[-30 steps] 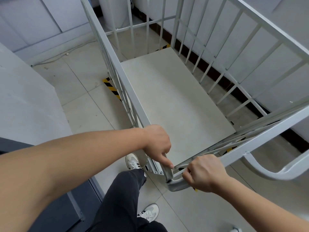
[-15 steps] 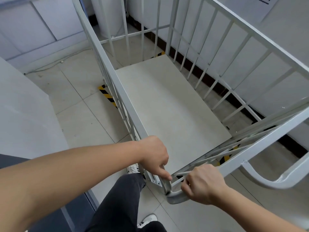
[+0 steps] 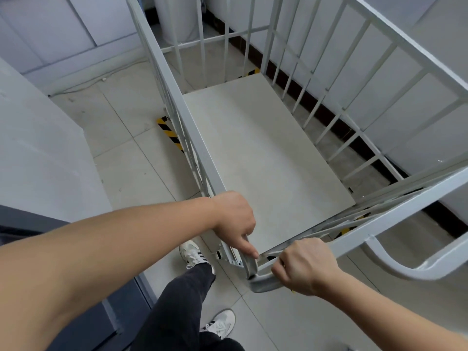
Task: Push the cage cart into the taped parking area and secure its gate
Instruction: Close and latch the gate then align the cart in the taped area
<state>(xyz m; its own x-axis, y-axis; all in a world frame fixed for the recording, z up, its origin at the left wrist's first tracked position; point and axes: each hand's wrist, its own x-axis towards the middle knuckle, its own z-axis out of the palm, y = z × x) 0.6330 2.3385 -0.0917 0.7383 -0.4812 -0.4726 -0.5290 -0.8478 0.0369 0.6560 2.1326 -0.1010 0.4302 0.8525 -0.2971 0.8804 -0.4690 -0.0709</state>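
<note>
A white barred cage cart (image 3: 253, 153) stands in front of me, its pale floor panel bare. My left hand (image 3: 234, 221) rests on the top rail of the cart's left side at the near corner, index finger pointing down at the curved latch (image 3: 249, 264). My right hand (image 3: 306, 266) is closed around the near end of the gate (image 3: 395, 211), where the gate's rail meets that latch. The gate runs from this corner off to the right. Yellow-black floor tape (image 3: 169, 133) shows under the cart's left side, with more tape (image 3: 250, 72) at the far end.
A white wall with a dark skirting (image 3: 379, 163) runs close along the cart's right side. A pale block (image 3: 38, 148) and a dark grey panel (image 3: 114, 312) stand on my left. A curved handle (image 3: 405, 264) sticks out from the gate. My legs and white shoes (image 3: 195, 254) are beside the corner.
The view has shifted slightly. Both hands stay at the near corner; my right hand has moved a little down the gate end toward the latch.
</note>
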